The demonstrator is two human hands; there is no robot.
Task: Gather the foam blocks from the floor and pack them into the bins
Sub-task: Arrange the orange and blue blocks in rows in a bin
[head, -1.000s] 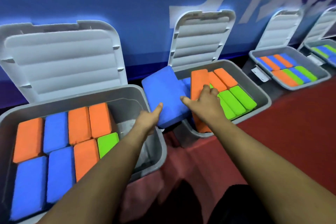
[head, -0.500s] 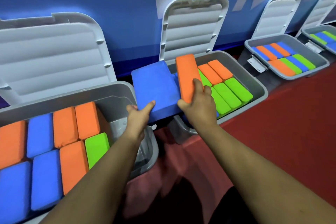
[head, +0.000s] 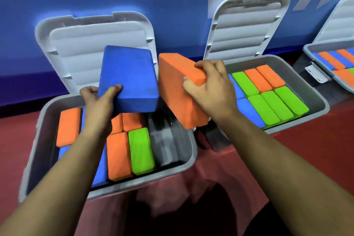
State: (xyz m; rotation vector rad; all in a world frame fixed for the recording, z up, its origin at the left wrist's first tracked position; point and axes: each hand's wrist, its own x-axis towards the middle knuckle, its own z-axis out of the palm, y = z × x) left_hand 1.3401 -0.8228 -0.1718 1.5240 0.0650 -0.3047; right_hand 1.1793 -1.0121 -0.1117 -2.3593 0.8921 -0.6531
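Blue block, gripped by the left hand, and orange block, gripped by the right hand, now hang above the right end of the left bin, having moved over from the right bin.

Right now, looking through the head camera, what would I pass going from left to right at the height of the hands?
In order: left hand → blue block → orange block → right hand → green blocks packed in the next bin → grey latch.
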